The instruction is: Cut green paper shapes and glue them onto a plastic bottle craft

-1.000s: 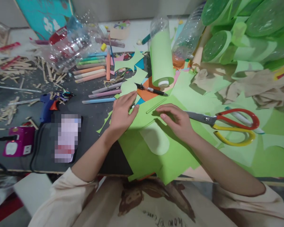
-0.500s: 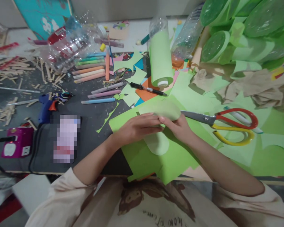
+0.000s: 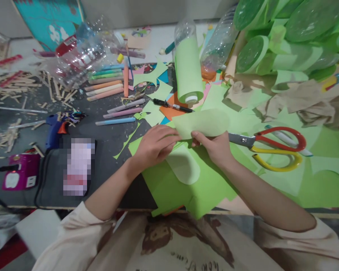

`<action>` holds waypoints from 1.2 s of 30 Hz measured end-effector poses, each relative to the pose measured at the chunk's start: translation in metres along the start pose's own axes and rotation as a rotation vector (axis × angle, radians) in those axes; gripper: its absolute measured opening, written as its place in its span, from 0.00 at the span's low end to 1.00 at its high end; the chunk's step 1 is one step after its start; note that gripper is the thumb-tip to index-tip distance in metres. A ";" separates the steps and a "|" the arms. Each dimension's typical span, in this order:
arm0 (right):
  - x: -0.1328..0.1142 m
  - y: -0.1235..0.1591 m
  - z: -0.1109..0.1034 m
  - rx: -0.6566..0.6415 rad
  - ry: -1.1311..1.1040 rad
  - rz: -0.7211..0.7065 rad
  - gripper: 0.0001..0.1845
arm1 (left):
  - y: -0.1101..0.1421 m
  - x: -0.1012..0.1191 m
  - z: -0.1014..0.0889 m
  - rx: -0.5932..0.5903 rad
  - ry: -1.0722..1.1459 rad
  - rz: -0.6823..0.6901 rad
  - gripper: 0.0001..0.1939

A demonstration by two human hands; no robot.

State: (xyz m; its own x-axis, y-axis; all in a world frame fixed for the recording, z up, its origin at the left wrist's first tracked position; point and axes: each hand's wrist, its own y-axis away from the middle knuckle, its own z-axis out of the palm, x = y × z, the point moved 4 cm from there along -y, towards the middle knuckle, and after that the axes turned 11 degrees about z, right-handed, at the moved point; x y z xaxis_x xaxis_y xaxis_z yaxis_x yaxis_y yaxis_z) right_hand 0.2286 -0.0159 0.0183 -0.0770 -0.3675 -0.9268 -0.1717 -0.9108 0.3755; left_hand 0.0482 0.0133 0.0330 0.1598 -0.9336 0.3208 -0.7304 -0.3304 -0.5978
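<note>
Over the green sheets, a pale green paper cutout [image 3: 205,122] with a rounded right end is held up off the stack. My right hand [image 3: 214,146] grips its lower edge, thumb on the near side and the other fingers mostly hidden behind. At the cutout's left end are the curled fingers of my left hand [image 3: 159,145], closed on its edge. A second pale green rounded cutout [image 3: 186,169] lies flat below my hands on a brighter green sheet [image 3: 211,188]. Scissors [image 3: 251,141] with red and yellow handles lie just right of my right hand.
A bottle wrapped in green paper [image 3: 188,67] and a black pen [image 3: 173,106] lie beyond my hands. Markers [image 3: 121,113], a blue glue gun [image 3: 53,130] and a phone [image 3: 77,165] are on the left. Green-wrapped bottles [image 3: 288,56] and crumpled brown paper [image 3: 299,101] fill the right.
My hands have moved apart from being close together over the cutout. The cutout now shows broadly, with its rounded end farther right; my left hand has shifted slightly left.
</note>
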 end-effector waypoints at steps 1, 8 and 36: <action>0.000 0.000 0.001 -0.019 0.000 0.000 0.18 | 0.000 -0.002 0.001 -0.026 0.010 -0.048 0.13; 0.001 0.000 0.001 -0.073 -0.038 -0.020 0.18 | 0.004 -0.011 -0.001 0.023 0.307 -0.497 0.18; 0.015 0.005 0.008 -0.322 0.200 0.126 0.38 | 0.026 -0.017 -0.114 0.038 -0.228 -0.803 0.19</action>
State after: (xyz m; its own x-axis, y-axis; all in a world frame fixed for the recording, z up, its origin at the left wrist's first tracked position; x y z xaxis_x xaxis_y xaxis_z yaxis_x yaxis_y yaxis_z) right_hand 0.2187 -0.0246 0.0063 0.1204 -0.4805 -0.8687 0.1463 -0.8569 0.4943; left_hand -0.0488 0.0363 0.0961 0.7554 -0.4164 0.5059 -0.3149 -0.9078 -0.2770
